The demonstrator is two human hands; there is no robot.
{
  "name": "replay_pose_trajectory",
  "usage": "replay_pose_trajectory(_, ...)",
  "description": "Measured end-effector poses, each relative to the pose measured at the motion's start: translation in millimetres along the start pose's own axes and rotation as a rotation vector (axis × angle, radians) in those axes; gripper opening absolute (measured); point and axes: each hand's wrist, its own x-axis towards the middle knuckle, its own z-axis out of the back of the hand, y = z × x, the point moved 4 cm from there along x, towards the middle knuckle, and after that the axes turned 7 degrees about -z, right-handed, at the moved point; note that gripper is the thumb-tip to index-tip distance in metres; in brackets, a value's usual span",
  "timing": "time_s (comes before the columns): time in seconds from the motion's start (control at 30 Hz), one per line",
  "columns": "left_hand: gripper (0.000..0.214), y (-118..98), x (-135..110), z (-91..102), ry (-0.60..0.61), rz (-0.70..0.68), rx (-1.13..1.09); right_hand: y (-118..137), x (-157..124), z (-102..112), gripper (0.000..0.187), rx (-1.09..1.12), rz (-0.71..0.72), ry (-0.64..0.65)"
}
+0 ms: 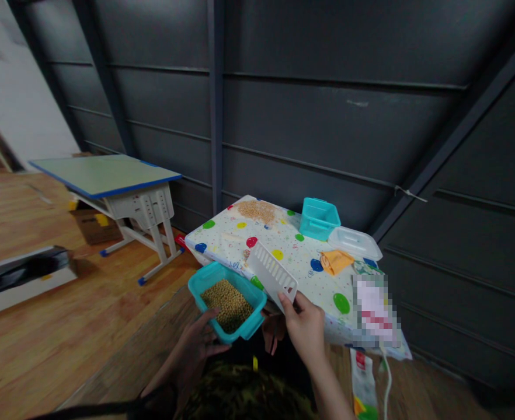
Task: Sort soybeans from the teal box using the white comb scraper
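Note:
My left hand (200, 343) grips the near side of a turquoise plastic box (257, 312), tilted just below the table's front edge. Small, round yellowish-green beans (229, 303) fill part of it. Between the thumb and fingers of my right hand (303, 321) is a white slotted plastic plate (272, 274), slanting up over the table edge. A row of slots runs along this plate. Farther back on the table lies a loose heap of pale beans (256, 211). A few specks lie on the cloth near the plate's far end.
The table wears a balloon-print cover (292, 256). A second turquoise box (319, 220), a clear lid (356, 242) and an orange cloth (336, 261) stand or lie toward its right. At left is a green-topped desk (108, 174); a dark panelled wall (305, 134) rises behind.

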Motion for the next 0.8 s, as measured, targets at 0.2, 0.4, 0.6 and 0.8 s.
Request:
replay_pose_trajectory(0.2, 0.029, -4.0, -8.1, 0.2, 0.049, -0.073, -0.030, 0.9, -2.8, -3.1, 0.048, 0.019, 0.006, 0.034)
replay_pose_trajectory(0.4, 0.029, -5.3, -13.9, 0.1, 0.080, -0.114, -0.051, -5.5, 4.2, -0.4, 0.046, 0.046, -0.020, 0.001)
replay_pose_trajectory(0.6, 0.034, -0.2, -4.0, 5.8, 0.057, -0.124, -0.007, -9.5, 28.0, -4.3, 0.052, -0.054, 0.012, -0.082)
replay_pose_trajectory(0.8, 0.042, 11.4, 15.1, 19.0, 0.090, -0.077, -0.031, 0.8, 32.7, -12.8, 0.050, -0.067, 0.064, -0.017)
